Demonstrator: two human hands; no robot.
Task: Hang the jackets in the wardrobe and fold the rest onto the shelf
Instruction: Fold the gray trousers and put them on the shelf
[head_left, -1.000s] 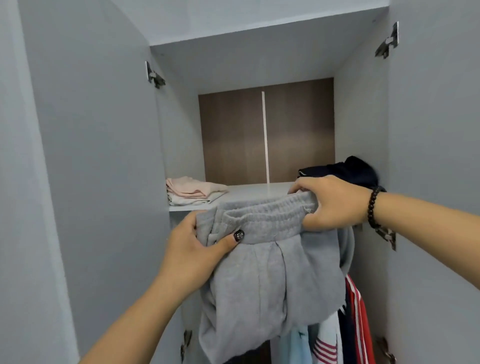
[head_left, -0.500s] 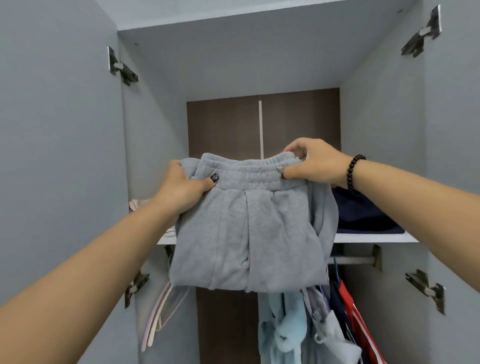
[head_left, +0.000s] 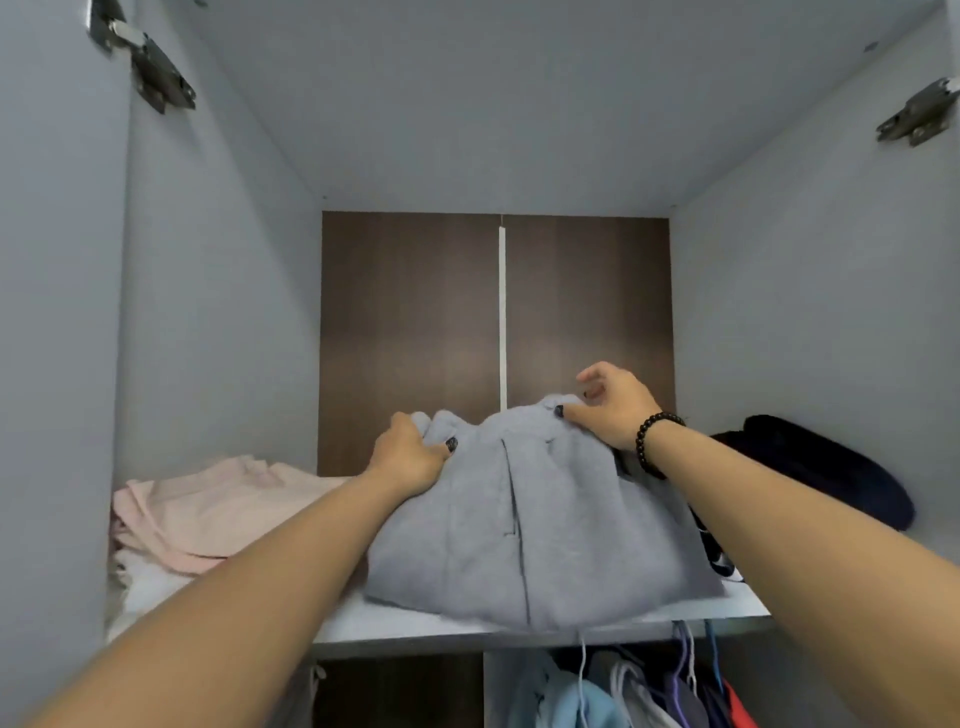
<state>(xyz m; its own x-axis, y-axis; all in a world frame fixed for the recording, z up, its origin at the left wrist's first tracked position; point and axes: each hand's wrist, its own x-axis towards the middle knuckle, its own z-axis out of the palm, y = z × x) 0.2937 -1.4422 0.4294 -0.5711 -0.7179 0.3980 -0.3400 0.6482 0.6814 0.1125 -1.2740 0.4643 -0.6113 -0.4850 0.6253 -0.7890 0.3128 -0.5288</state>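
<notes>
Folded grey sweatpants lie on the white wardrobe shelf, waistband toward the back panel. My left hand grips the left end of the waistband, fingers curled into the fabric and thumb on top. At the right end, my right hand has only its thumb on the waistband, and its fingers are lifted off the cloth. A drawstring hangs over the shelf's front edge.
A folded pink and white stack sits at the shelf's left end, and a dark navy garment at the right end. Hung clothes on hangers show below the shelf. Door hinges stick out at the upper sides.
Both hands carried the grey sweatpants up and forward and laid them on the shelf. My right hand's fingers have lifted off the waistband.
</notes>
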